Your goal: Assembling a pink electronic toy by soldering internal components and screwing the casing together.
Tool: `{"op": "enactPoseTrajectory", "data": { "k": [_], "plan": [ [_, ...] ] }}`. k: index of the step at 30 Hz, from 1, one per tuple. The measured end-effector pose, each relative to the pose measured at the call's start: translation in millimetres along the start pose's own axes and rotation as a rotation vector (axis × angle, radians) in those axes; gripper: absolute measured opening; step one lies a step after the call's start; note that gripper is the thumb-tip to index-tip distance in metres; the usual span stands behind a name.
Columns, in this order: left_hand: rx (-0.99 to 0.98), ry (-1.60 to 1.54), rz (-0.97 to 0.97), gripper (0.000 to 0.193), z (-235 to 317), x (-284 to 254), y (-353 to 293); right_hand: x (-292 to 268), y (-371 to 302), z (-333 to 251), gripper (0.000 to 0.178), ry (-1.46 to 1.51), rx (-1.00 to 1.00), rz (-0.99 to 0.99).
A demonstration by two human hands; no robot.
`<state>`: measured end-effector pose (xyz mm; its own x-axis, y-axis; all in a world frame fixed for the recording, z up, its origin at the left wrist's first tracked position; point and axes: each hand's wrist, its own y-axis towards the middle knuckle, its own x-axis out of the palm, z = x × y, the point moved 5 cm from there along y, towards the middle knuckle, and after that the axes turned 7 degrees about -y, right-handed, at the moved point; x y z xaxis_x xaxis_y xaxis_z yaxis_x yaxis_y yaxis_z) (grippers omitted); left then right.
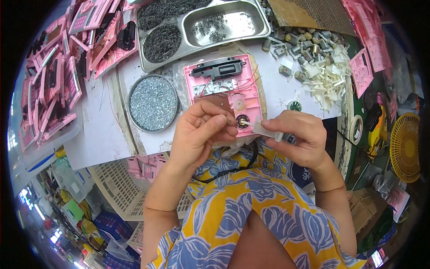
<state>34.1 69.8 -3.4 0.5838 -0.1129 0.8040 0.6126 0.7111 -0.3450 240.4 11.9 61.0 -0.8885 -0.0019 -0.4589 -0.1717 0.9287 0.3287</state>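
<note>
Head view: my left hand [204, 127] pinches a small motor part, my right hand [293, 136] grips a white piece [264, 129], both over the open pink housing [224, 92] on the table [277, 89]; I judge assembly midway, back cover unfitted.

The pink housing [224, 92] is smooth, glossy plastic; the sectioned tray [264, 18] is shiny metal (dull where screws lie); the white tube [265, 130] looks translucent, matt plastic.

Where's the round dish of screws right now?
In the head view, the round dish of screws sits on the white table left of the pink housing, just below the steel tray and up-left of the left hand.
</note>
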Motion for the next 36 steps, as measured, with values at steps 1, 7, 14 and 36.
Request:
{"op": "enactPoseTrajectory", "data": {
  "k": [1,7,14,36],
  "plan": [
    [0.006,-0.014,0.010,0.009,-2.8,-2.2,-1.5,2.8,-1.3,1.6,0.038,-0.006,-0.011,-0.006],
    [-0.013,0.032,0.074,0.008,-14.8,-3.3,-5.1,14.0,-0.5,-4.5,0.038,-0.122,-0.149,-0.034],
    [-0.009,0.168,0.050,0.009,-21.2,5.4,-3.0,15.2,1.4,-17.6,0.040,-0.339,-0.269,-0.124],
    [0.423,1.625,-0.095,0.011,5.6,39.4,29.2,-16.2,-32.6,57.0,0.026,0.027,0.370,0.004]
  ]
}}
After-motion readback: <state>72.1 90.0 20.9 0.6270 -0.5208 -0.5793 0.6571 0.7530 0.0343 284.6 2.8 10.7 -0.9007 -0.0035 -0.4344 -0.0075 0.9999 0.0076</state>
